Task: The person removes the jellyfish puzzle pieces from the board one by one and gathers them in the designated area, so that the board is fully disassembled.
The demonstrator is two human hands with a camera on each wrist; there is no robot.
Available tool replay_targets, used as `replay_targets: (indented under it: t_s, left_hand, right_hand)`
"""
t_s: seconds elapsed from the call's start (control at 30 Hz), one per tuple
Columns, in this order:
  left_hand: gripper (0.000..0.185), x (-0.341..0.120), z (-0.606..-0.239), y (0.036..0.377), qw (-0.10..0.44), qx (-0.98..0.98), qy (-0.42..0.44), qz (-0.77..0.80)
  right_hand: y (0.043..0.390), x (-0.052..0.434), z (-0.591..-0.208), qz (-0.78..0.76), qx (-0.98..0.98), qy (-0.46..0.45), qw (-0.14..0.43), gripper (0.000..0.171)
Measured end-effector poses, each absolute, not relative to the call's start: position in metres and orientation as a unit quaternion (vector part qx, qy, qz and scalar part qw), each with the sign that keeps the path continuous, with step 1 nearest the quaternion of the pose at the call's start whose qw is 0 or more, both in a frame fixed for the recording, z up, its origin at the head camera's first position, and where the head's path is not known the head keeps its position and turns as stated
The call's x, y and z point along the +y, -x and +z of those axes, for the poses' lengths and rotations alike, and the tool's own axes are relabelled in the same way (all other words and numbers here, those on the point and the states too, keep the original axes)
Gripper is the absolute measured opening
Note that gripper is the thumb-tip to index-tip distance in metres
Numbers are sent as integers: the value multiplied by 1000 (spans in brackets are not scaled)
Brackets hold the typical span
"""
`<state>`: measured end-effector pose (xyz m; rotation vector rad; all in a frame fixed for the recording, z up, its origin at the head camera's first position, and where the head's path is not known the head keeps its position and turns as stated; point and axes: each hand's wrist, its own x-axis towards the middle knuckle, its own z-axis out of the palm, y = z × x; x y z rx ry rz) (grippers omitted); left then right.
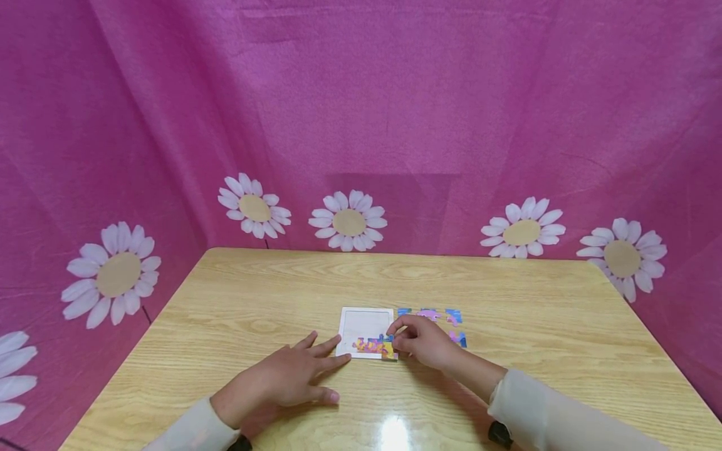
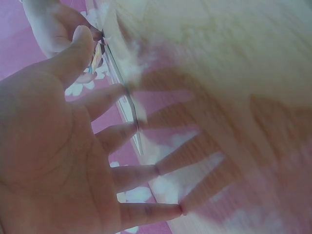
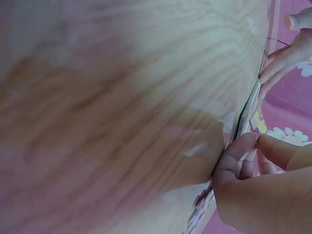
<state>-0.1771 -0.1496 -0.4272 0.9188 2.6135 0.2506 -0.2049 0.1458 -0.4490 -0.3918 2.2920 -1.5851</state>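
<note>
A white square puzzle tray (image 1: 365, 322) lies on the table, with joined yellow and pink jigsaw pieces (image 1: 369, 345) along its lower part. My left hand (image 1: 287, 374) is spread flat beside it, two fingertips at its left edge; the left wrist view shows this palm (image 2: 63, 146) with straight fingers. At the tray's right edge, my right hand (image 1: 427, 342) pinches a jigsaw piece (image 3: 260, 121) with yellow on it between thumb and index finger. Those fingers hide most of the piece. In the right wrist view the pinching hand (image 3: 263, 180) is close over the tray's edge.
Loose blue and pink jigsaw pieces (image 1: 430, 314) lie right of the tray, some partly behind my right hand. Another loose piece (image 1: 462, 339) is near my right wrist. The wooden table (image 1: 271, 288) meets a pink curtain (image 1: 361, 94) with daisies at its back edge.
</note>
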Motion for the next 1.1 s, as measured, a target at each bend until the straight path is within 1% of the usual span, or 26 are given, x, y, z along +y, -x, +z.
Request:
replay_targets:
  t_s: [0.43,0.57,0.67,0.87,1.1]
  left_hand:
    - [73,-149,-424,176,185,924,-321,96]
    - [73,-149,-426,176,181,925,-323,92]
    - [73,-149,-427,177,179,925,-323,91]
    - [73,-149,-427,177,182,924,-322,97]
    - [73,-150,-427,177,185,923,-322,99]
  right_hand:
    - [190,169,-448,-542,815,147,140,14]
    - [187,174,-449,-522,831,139,131,11]
    - [185,177,-450,-493,851,139,114,8]
    - [181,180,-453,-450,877,146,86,9]
    - [177,181,-454,-452,874,155,87,8]
